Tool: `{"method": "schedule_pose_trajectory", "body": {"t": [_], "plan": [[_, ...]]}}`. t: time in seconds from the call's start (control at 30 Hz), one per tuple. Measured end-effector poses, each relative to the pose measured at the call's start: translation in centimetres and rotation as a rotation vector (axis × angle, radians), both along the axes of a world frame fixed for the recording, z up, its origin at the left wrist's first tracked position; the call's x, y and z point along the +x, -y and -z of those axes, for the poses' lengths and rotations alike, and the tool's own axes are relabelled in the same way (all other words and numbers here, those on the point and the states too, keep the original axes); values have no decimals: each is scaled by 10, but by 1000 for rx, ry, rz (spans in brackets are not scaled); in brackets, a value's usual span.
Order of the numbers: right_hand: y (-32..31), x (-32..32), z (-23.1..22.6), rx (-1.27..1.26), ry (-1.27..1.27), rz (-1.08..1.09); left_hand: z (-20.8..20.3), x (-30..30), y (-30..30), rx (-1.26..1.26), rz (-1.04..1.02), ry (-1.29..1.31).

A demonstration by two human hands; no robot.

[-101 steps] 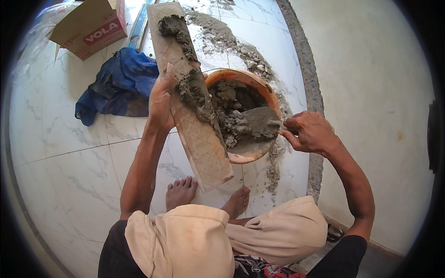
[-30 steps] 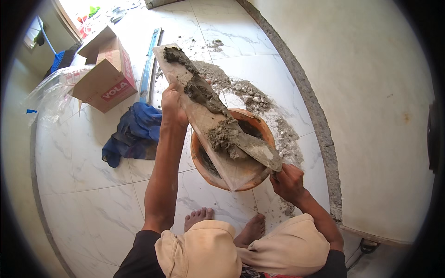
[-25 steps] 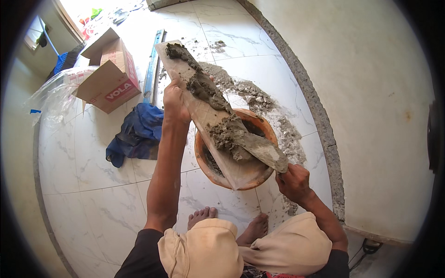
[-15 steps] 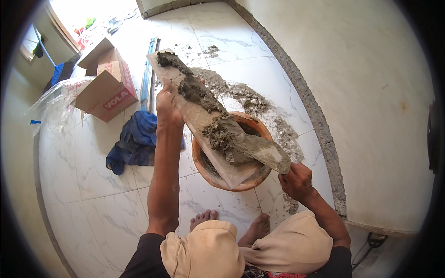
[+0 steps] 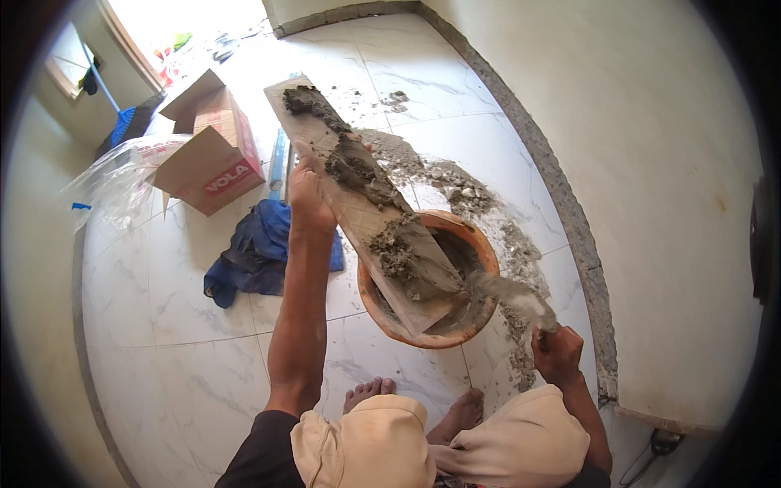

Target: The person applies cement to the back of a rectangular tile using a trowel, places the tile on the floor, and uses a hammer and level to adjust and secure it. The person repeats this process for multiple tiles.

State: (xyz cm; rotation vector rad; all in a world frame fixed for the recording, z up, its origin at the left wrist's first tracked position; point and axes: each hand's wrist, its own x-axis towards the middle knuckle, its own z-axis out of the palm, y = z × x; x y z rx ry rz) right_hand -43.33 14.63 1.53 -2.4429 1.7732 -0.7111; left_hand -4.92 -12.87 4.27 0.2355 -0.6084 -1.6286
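Note:
My left hand (image 5: 311, 195) is closed on the edge of a long, narrow tile strip (image 5: 358, 226), held slanting over an orange-brown basin (image 5: 439, 340). Clumps of wet grey mortar (image 5: 358, 172) lie along the strip's upper face, and its near end has a thinner smear. In my closed right hand (image 5: 559, 355) is the handle of a trowel (image 5: 521, 299) coated with mortar. The blade is slightly blurred, beside the strip's near end and over the basin's right rim. Part of the basin's inside is hidden under the strip.
Crumbled mortar (image 5: 455, 183) is scattered on the white tiled floor behind and right of the basin. A blue cloth (image 5: 259, 248), an open cardboard box (image 5: 207, 175), clear plastic (image 5: 118, 183) and a blue level-like bar (image 5: 278, 167) lie leftward. A wall (image 5: 667, 203) rises at right.
The trowel has come off the mortar on the strip and moved right and down with my right hand. My left hand still holds the strip; the whole view has shifted slightly.

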Motion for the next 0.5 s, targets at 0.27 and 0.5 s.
{"method": "schedule_pose_trajectory", "body": {"t": [0.27,0.5], "plan": [[80,67,-8,-217,165,-96,15,-10,-12,180,128,-95],[78,88,14,-192,113,-119,12,-23,-22,248,230,-174]]}}
